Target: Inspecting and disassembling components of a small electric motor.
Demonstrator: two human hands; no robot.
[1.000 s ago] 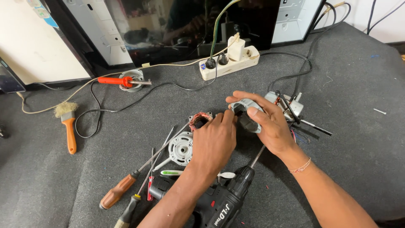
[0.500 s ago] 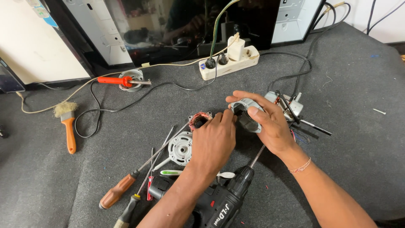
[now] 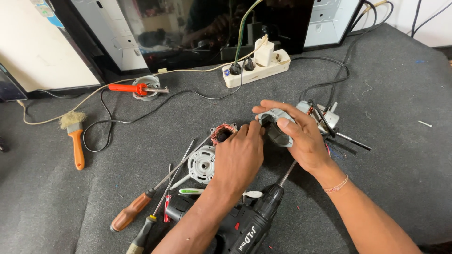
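My left hand lies knuckles-up on the grey mat, its fingers closed around a small motor stator with copper winding that shows at the fingertips. Beside it, my right hand grips a grey metal motor cover, thumb across its front and fingers over the top. The cover sits just right of the stator, close to my left fingertips. A second motor part with wires and a shaft lies behind my right hand.
A black cordless drill lies under my forearms. A round white end cap and several screwdrivers lie to the left. Farther back are an orange soldering iron, a brush and a white power strip.
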